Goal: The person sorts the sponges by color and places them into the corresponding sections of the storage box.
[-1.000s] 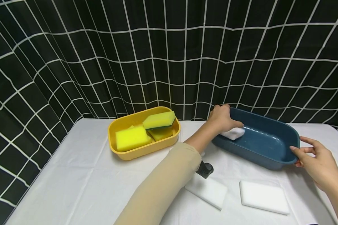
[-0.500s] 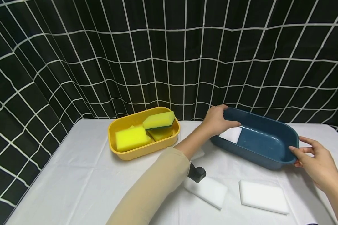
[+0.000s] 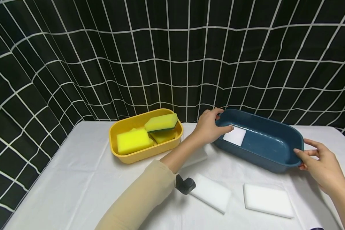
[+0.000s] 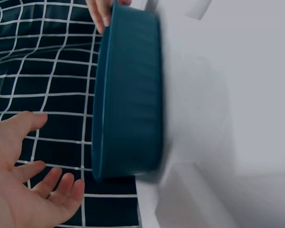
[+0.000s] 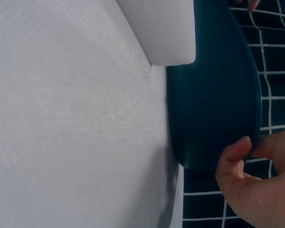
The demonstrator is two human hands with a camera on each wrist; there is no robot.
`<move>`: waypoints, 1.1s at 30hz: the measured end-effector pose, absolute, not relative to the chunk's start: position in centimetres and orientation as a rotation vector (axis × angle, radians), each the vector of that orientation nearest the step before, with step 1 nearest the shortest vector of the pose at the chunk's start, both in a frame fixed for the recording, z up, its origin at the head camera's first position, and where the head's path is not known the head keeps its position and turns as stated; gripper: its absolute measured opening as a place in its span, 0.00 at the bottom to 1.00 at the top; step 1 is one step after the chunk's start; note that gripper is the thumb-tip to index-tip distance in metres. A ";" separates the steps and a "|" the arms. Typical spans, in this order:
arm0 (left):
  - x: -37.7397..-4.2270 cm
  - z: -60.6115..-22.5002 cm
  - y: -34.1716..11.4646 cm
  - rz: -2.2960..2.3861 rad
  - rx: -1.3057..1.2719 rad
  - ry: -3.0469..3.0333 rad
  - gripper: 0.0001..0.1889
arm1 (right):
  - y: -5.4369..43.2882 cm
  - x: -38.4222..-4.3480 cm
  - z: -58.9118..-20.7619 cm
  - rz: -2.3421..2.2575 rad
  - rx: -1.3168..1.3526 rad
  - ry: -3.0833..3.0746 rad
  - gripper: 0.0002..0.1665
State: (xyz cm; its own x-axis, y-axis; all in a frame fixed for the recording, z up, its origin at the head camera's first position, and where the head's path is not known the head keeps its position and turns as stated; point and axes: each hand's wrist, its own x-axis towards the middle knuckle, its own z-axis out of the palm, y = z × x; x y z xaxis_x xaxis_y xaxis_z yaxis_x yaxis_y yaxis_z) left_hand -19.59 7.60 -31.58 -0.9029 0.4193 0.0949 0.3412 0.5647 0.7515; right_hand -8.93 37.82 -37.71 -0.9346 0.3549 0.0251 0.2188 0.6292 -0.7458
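Note:
In the head view a dark blue oval tub (image 3: 263, 163) stands at the right back of the table, with a white foam sponge (image 3: 236, 136) lying flat inside its left end. My left hand (image 3: 210, 127) hovers by that end, thumb over the rim and nothing held. The left wrist view shows this hand (image 4: 38, 185) with spread, relaxed fingers, apart from the tub (image 4: 133, 95). At the other end my right hand (image 3: 323, 164) pinches the rim between thumb and fingers, as the right wrist view also shows of the hand (image 5: 256, 180).
Two white foam sponges (image 3: 211, 193) (image 3: 268, 200) lie in front of the tub; another white piece (image 3: 196, 158) lies partly behind my left forearm. A yellow tub (image 3: 146, 155) holds several yellow sponges (image 3: 133, 140). A black gridded curtain (image 3: 172, 64) hangs behind the white-covered table.
My left hand has let go of the white sponge, now flat in the blue tub, and drawn back to the left. My right hand has stayed at the tub's rim.

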 end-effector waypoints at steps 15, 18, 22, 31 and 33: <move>-18.5 -34.2 5.0 1.229 0.700 2.690 0.34 | 37.8 -9.0 -38.0 1.212 -0.476 -2.669 0.39; -18.4 -34.8 4.4 1.211 0.702 2.701 0.34 | 37.8 -9.0 -38.0 1.210 -0.474 -2.673 0.40; -18.3 -35.7 3.6 1.206 0.710 2.703 0.36 | 37.9 -9.0 -38.0 1.216 -0.469 -2.677 0.40; -17.7 -37.6 2.2 1.168 0.737 2.697 0.39 | 38.0 -9.0 -38.0 1.223 -0.467 -2.671 0.40; -17.6 -38.0 1.9 1.165 0.747 2.701 0.39 | 38.0 -9.0 -37.9 1.221 -0.468 -2.671 0.40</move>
